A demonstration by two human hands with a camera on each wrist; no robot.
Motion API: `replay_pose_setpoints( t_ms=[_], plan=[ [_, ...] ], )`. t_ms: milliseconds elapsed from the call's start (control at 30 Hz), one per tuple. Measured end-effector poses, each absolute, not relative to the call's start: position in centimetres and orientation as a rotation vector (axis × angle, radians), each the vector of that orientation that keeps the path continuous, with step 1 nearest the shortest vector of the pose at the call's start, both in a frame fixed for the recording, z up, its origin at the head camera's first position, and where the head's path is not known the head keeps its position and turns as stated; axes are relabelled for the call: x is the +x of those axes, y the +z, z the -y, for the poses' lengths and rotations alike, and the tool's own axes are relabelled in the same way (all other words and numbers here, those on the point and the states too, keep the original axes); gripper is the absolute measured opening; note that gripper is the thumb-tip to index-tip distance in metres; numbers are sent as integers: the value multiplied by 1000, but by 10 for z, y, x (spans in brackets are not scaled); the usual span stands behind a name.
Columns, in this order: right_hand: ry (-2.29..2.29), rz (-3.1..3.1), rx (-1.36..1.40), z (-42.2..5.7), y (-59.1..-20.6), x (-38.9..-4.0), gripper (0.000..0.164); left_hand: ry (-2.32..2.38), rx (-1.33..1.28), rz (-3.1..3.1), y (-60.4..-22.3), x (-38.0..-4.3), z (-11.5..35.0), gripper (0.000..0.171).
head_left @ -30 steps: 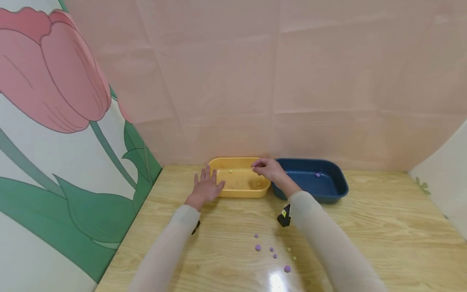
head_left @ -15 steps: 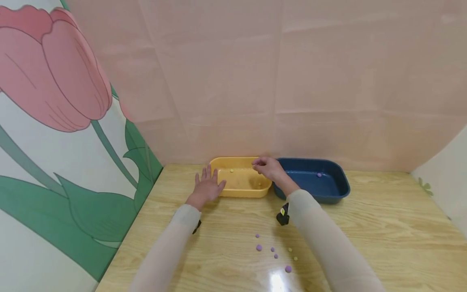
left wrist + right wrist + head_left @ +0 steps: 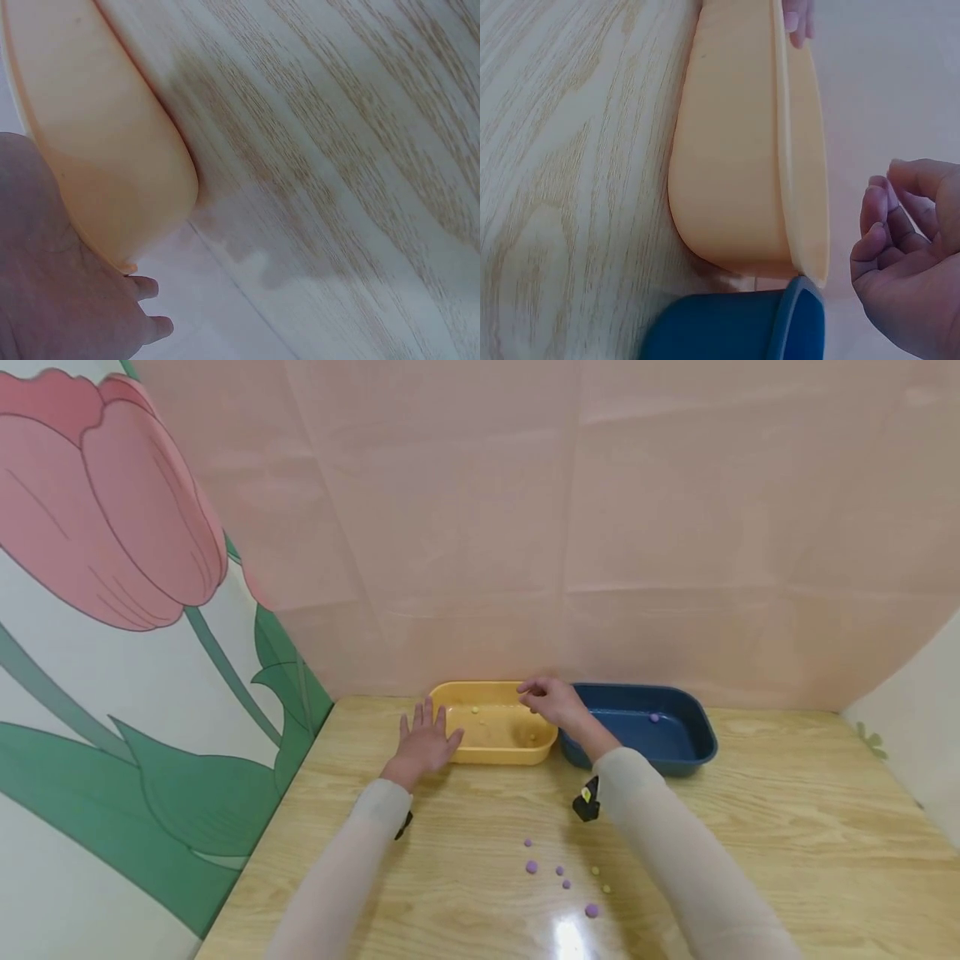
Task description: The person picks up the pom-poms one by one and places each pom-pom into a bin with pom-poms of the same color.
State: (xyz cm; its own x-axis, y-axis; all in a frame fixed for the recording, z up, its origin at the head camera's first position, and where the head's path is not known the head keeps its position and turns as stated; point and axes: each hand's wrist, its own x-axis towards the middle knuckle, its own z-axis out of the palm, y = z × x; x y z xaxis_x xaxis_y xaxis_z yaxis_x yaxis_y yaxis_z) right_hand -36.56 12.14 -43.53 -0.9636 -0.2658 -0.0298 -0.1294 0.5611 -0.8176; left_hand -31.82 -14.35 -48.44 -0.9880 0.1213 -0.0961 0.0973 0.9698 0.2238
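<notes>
My left hand point(image 3: 424, 748), fingers spread, lies over the left end of the yellow tray point(image 3: 487, 757). In the left wrist view, its palm is right at the tray's rim. Above the right end of the yellow tray is my right hand point(image 3: 553, 702), its fingers loosely bent and thumb and forefinger slightly apart. No object shows between those fingers point(image 3: 877, 206) in the right wrist view. Inside the yellow tray lie small yellow balls, one near the back point(image 3: 475, 710) and another at the right point(image 3: 532, 737).
A dark blue tray point(image 3: 678, 768) holding a purple ball point(image 3: 654, 717) stands right beside the yellow one. Several purple balls point(image 3: 532, 867) and two yellow balls point(image 3: 596, 871) lie on the wooden table point(image 3: 450, 877) nearer me. A pinkish sheet point(image 3: 465, 527) hangs behind the trays.
The fingertips of my right hand have parted from a pinch, with the hand staying over the yellow tray. My left hand has kept its place.
</notes>
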Motion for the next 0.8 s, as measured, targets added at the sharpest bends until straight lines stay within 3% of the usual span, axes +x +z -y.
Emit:
replay_pose_setpoints(
  t_ms=[800],
  plan=[
    [-1335, -2507, -528, -152, -442, -323, 26, 361, 183, -3025, -486, -319, 145, 75]
  ],
)
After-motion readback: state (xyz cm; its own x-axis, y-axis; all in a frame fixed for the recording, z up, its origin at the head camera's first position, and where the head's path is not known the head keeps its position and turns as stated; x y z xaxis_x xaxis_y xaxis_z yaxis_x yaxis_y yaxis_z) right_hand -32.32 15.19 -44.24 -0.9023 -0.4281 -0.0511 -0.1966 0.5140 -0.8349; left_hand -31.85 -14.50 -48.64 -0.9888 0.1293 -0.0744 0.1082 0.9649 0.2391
